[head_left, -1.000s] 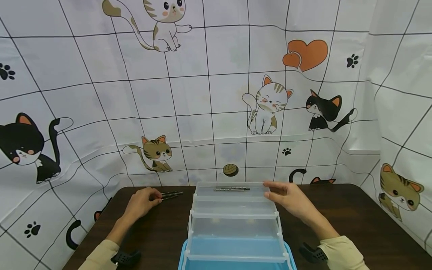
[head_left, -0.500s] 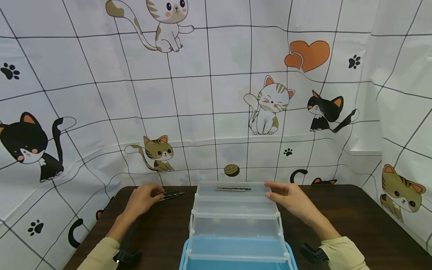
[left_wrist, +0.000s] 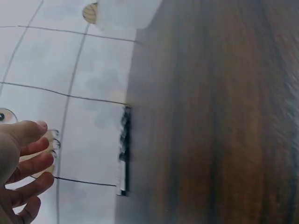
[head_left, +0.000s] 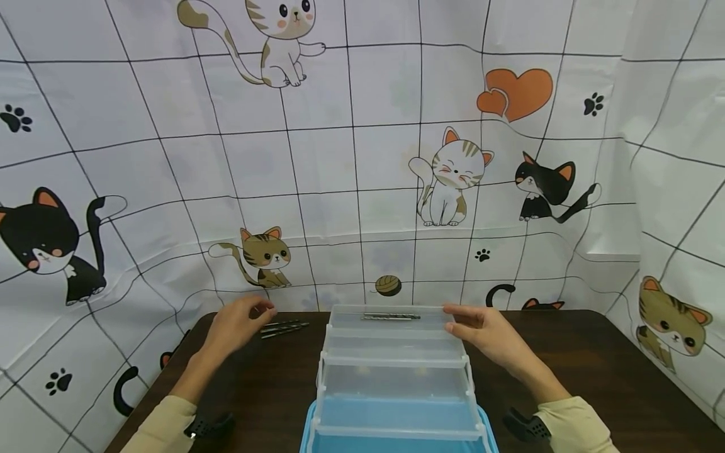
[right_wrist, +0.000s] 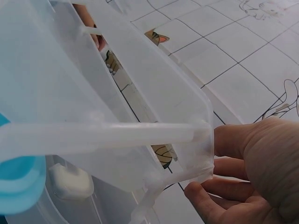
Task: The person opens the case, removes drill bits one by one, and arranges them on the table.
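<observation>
My left hand hovers beside several twist drill bits lying at the table's far left. Its fingers are loosely bent, with nothing between them in the left wrist view, where the drill bits lie apart from the hand. A clear plastic storage box with a blue base stands in the middle, its tiered trays folded out. Two drill bits lie in the top tray. My right hand holds that tray's right end, thumb and fingers at its corner.
The dark wooden table reaches to a white cat-print cloth hung behind and at the sides. Lower trays step down toward me. A small white piece shows inside the box in the right wrist view.
My left hand has let go of the drill bits and drawn back slightly to the upper left, leaving them on the table. My right hand stays at the tray.
</observation>
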`<state>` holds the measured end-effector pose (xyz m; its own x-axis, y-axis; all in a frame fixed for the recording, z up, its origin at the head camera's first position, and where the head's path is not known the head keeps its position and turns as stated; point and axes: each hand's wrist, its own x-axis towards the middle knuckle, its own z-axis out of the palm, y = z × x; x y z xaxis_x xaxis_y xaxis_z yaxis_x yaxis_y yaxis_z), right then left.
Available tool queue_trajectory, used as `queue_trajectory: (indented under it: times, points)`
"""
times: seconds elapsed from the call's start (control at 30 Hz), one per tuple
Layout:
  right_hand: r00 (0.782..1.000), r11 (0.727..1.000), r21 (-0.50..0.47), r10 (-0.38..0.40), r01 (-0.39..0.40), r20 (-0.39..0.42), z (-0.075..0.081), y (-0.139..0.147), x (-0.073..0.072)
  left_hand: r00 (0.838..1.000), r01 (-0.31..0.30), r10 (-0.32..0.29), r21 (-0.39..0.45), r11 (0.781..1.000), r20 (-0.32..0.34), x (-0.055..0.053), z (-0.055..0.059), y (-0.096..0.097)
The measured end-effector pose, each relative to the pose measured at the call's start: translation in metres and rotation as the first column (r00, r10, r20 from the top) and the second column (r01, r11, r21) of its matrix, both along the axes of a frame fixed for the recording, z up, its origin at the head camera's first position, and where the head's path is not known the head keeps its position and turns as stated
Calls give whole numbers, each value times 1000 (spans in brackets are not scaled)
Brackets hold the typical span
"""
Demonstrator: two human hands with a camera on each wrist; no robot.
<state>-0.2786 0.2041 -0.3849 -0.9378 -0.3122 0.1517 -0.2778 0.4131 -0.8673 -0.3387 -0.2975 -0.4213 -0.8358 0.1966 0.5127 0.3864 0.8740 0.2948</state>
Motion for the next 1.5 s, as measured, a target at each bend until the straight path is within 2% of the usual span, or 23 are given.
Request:
queue_trajectory:
  times: [0.17,0.3,0.53,0.73,0.9,1.07,1.23,1.5]
  points:
    - [1000,1000,-2,-13,13,4,1,1,1,999,22,-22,7,1000,-35,6,15,15]
    - [1000,1000,-6,-16,16,5,1,2,2,995,76,-75,6,997,-73,14,26,33]
    - [1000,1000,-30,-7,7,12,-2,2,1,970,181,-179,0,983,-165,30,37,60]
    - [1000,999,-36,21,-20,12,-3,-3,0,953,240,-232,16,971,-195,44,42,77]
    - [1000,1000,-21,4,-4,1,-2,-4,0,942,279,-268,29,960,-202,50,44,95]
    - [1000,1000,-25,10,-10,-2,0,-1,-1,922,337,-323,30,941,-212,52,48,115]
    - [1000,999,-24,24,-24,-15,-1,2,-3,910,385,-374,29,922,-179,54,51,126]
    - [999,999,-25,37,-37,-19,7,-2,3,886,452,-448,5,892,-119,49,49,139]
